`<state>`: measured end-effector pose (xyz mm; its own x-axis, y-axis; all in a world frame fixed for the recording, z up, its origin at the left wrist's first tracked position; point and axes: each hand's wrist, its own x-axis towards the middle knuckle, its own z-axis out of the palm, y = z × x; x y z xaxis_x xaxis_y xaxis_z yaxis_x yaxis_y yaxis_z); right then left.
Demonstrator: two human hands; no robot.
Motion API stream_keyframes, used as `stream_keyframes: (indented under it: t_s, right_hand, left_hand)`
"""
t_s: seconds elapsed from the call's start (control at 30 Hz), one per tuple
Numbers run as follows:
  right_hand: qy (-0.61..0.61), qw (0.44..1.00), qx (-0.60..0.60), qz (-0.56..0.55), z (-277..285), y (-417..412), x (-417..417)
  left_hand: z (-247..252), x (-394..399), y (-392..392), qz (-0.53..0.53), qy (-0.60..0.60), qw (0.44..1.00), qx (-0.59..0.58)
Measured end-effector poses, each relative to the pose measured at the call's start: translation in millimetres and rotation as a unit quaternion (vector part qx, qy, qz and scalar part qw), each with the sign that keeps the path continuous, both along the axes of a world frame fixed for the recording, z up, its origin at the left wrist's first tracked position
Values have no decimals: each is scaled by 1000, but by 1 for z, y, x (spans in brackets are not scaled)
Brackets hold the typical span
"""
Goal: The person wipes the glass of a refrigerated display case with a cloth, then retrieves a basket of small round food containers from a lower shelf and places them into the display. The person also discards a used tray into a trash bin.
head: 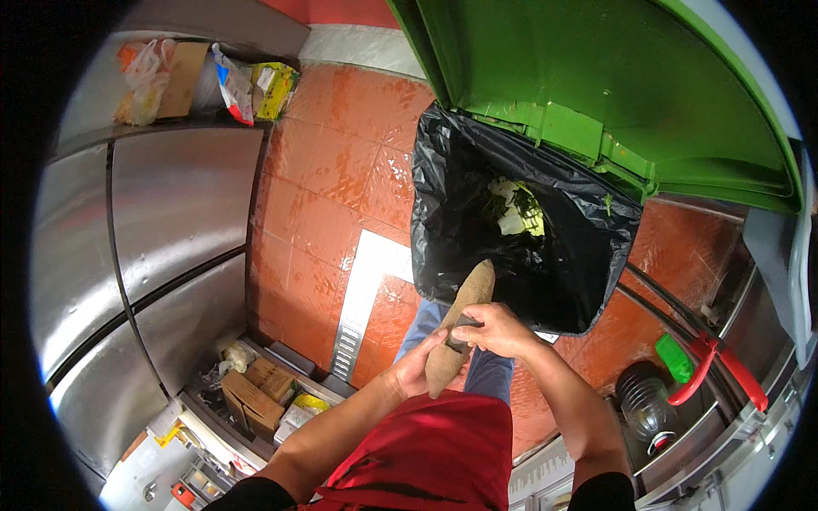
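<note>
A long brown root vegetable (476, 287), tapered at both ends, lies slantwise in front of my red apron. From below, my left hand (415, 370) grips its lower half. My right hand (495, 329) closes around a small dark grey tool (466, 324), pressed against the middle of the root; the fingers hide most of the tool, so its kind is unclear. The root's upper tip reaches over the near rim of a bin lined with a black plastic bag (441, 249). Green and pale vegetable scraps (521, 207) lie inside the bag.
The bin's green lid (594, 83) stands raised behind it. Wet red floor tiles (326, 211) surround the bin. Steel cabinet doors (185, 185) and cardboard boxes (255, 399) are at left. At right are red-handled bolt cutters (709, 364) and a clear plastic bottle (645, 409).
</note>
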<state>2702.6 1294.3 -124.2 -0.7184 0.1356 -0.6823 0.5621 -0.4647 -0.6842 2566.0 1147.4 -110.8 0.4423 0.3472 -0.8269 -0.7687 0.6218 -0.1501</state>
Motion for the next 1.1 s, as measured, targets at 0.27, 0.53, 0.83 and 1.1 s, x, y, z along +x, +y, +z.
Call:
stream_keyframes:
  t_s: [0.27, 0.53, 0.83, 1.1]
  right_hand:
    - [-172, 970, 148, -91, -151, 44, 59]
    - [-107, 982, 124, -94, -97, 53, 43]
    - [-163, 939, 292, -82, -146, 55, 56]
    - [-125, 915, 317, -216, -117, 64, 59]
  left_hand:
    - [10, -14, 4, -47, -1, 999, -16]
    - [3, -10, 32, -71, 54, 996, -21]
    - [17, -5, 55, -208, 75, 975, 24]
    - [3, -14, 83, -173, 111, 977, 56]
